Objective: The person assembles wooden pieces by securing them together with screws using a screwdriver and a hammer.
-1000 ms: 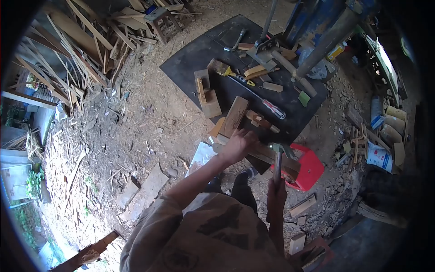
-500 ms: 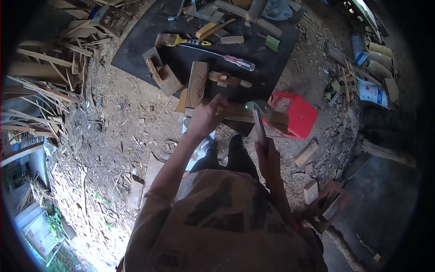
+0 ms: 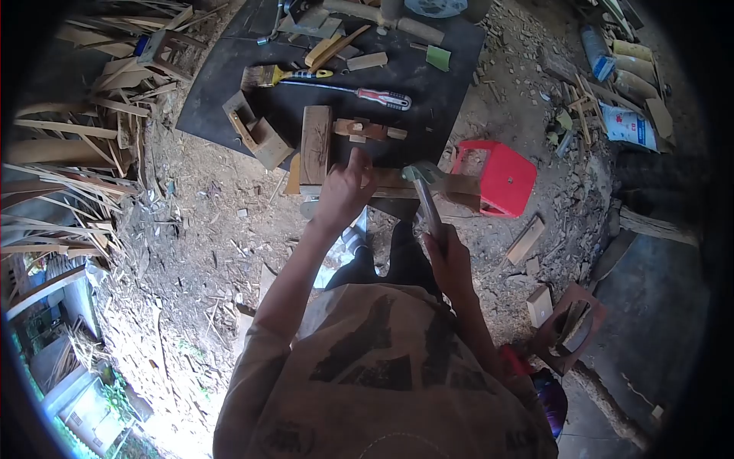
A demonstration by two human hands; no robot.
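Note:
My right hand [image 3: 449,260] is wrapped around the handle of a hammer [image 3: 428,206]. The hammer's metal head lies over a long wooden piece [image 3: 390,179] that runs crosswise in front of me. My left hand [image 3: 348,191] is at the same piece, its fingers drawn together; I cannot tell what is between them. Just left of those fingers stands a thick wooden block [image 3: 316,141]. Beyond the fingers is a small wooden tool with a crossbar [image 3: 368,130], lying on the dark tabletop [image 3: 420,80].
A red plastic stool [image 3: 508,180] stands to the right. On the tabletop lie a screwdriver [image 3: 382,98], a paintbrush [image 3: 264,76], an angled wooden piece [image 3: 267,144] and a green scrap [image 3: 438,58]. Wood strips [image 3: 61,191] are piled at left; chips litter the ground.
The view has shifted a little, so the table and its tools sit further left. The hammer stays in my right hand, its head still over the wood. My left hand remains by the block.

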